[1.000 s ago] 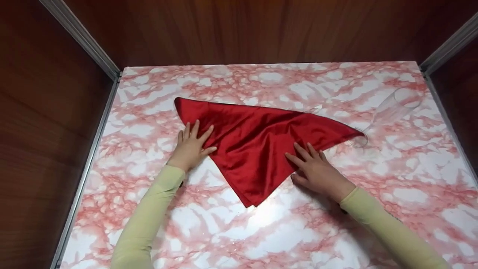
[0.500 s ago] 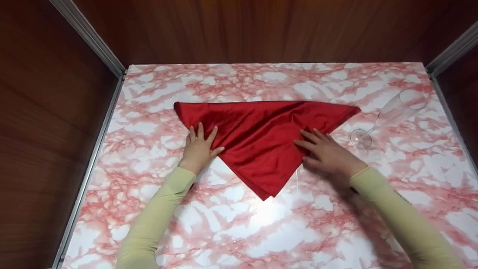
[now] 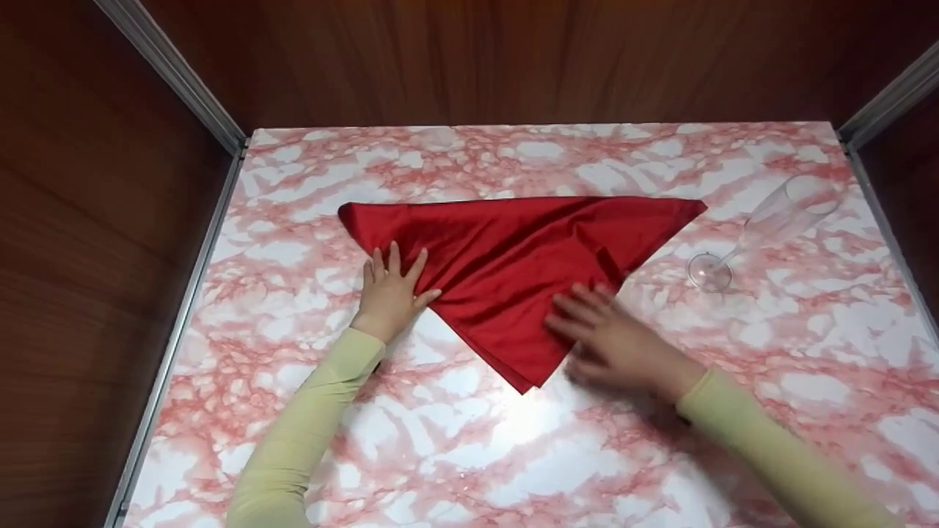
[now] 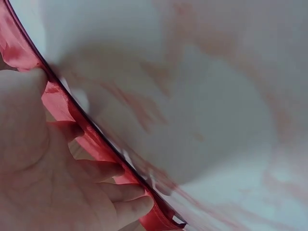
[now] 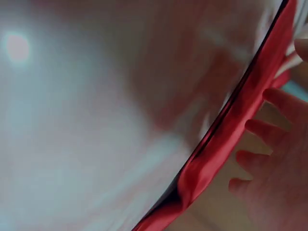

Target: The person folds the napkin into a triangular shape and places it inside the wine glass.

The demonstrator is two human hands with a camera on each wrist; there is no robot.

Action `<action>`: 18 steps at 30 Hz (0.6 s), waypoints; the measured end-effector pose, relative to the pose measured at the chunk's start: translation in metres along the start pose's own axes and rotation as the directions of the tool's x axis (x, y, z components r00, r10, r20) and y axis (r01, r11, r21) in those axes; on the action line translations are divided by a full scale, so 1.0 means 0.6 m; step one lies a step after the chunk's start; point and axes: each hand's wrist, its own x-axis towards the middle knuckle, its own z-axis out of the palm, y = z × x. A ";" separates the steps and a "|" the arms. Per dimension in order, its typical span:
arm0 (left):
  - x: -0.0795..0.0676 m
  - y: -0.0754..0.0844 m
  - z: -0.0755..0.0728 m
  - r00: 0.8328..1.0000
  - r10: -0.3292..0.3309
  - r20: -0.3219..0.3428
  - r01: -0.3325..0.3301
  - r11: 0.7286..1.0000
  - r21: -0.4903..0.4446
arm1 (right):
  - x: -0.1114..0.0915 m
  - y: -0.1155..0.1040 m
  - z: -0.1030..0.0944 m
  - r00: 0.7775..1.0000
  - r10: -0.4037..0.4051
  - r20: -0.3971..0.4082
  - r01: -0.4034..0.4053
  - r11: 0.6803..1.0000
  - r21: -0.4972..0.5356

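A red satin cloth (image 3: 499, 271), folded into a rough triangle, lies on the table with its point toward me. My left hand (image 3: 389, 297) rests on its left slanting edge, fingers spread; in the left wrist view those fingers (image 4: 110, 192) lie along the dark-edged red fabric (image 4: 103, 147). Over the right slanting edge is my right hand (image 3: 616, 345), blurred, its fingers spread and loosely bent. The right wrist view has these fingers (image 5: 272, 132) beside the cloth's edge (image 5: 216, 144), gripping nothing; whether they touch it I cannot tell.
A clear stemmed glass (image 3: 781, 213) stands right of the cloth, its round foot near the cloth's right corner. Dark wood panels (image 3: 513, 59) close off the back and both sides of the pink-and-white marbled table (image 3: 440, 469).
The cloth's right corner has swung away from me, off the glass's foot, and its long back edge lies straighter. My right hand followed, then came back toward the near point. The left hand shifted slightly right.
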 end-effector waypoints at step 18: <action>0.011 -0.028 -0.010 1.000 0.020 0.019 -0.019 0.998 -0.052 | -0.017 -0.093 0.043 0.971 -0.218 0.097 0.214 0.976 0.046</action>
